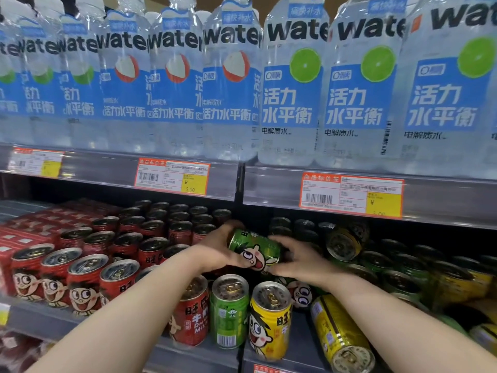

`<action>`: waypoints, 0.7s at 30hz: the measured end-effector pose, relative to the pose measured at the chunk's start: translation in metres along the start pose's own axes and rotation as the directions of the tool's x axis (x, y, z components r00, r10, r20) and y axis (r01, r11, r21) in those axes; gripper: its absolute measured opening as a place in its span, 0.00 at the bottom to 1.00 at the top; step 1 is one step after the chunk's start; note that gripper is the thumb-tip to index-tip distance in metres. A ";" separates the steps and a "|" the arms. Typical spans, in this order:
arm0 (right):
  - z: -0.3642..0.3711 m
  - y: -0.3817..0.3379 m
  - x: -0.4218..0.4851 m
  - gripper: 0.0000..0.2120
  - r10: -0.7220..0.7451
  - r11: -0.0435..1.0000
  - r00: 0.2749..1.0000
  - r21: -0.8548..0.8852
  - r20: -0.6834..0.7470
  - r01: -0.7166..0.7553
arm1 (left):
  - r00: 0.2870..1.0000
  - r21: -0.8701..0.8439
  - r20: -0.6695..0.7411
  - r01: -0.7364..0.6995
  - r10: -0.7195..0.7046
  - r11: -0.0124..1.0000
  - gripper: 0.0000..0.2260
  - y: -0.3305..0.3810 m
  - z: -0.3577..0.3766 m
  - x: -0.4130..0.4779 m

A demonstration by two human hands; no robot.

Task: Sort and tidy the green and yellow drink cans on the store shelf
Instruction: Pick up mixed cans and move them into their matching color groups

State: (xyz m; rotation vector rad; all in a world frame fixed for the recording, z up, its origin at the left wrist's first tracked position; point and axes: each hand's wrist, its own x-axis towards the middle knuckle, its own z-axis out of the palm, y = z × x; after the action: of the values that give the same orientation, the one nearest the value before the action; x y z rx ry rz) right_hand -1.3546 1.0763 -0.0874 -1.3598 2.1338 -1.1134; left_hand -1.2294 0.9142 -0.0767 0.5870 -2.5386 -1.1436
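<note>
A green can (255,249) with a cartoon face lies tilted in the air above the lower shelf. My left hand (215,251) grips its left end and my right hand (298,261) grips its right end. Below them, at the shelf's front, an upright green can (228,310) stands next to an upright yellow can (270,321). A yellow can (341,337) lies on its side at the front right. Another yellow can (347,242) lies tipped on top of cans further back. Green and yellow cans (408,273) stand mixed on the right.
Red cans (88,275) fill the shelf's left half, and one red can (191,313) stands by the green one. Large water bottles (293,84) line the shelf above, whose edge with price tags (349,195) hangs just over my hands.
</note>
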 end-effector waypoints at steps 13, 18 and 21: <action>-0.025 0.013 -0.019 0.30 0.165 0.736 0.985 -0.672 0.051 -0.088 | 0.982 0.668 0.179 -0.074 -0.063 0.740 0.35 0.021 0.031 0.011; -0.015 0.016 -0.023 0.38 0.203 0.670 0.979 -0.731 0.012 -0.130 | 0.974 0.542 0.215 -0.059 -0.070 0.839 0.28 0.026 0.031 0.008; -0.005 0.012 -0.018 0.37 0.233 0.523 0.972 -0.842 -0.006 -0.130 | 0.994 0.460 0.101 -0.083 0.040 0.884 0.23 0.036 0.037 -0.003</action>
State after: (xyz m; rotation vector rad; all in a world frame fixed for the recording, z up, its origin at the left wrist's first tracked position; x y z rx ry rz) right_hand -1.3559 1.0968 -0.0955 -1.4081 2.7679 0.1952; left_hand -1.2512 0.9606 -0.0735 0.5649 -2.9031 -0.5396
